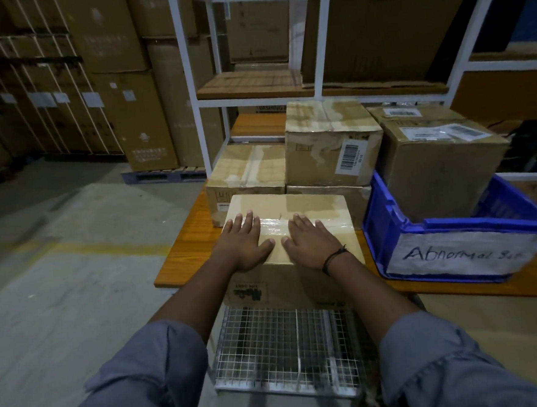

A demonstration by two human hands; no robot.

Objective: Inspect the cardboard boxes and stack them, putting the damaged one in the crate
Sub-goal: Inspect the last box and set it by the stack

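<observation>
On the taped box (312,206), left hand (243,241) and right hand (311,241) press flat

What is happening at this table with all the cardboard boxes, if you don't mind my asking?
A person rests the left hand and right hand flat on the taped top of the nearest cardboard box, at the front edge of the table. Behind it, other boxes are stacked two high. The blue crate on the right, labelled Abnormal, already holds one box.
</observation>
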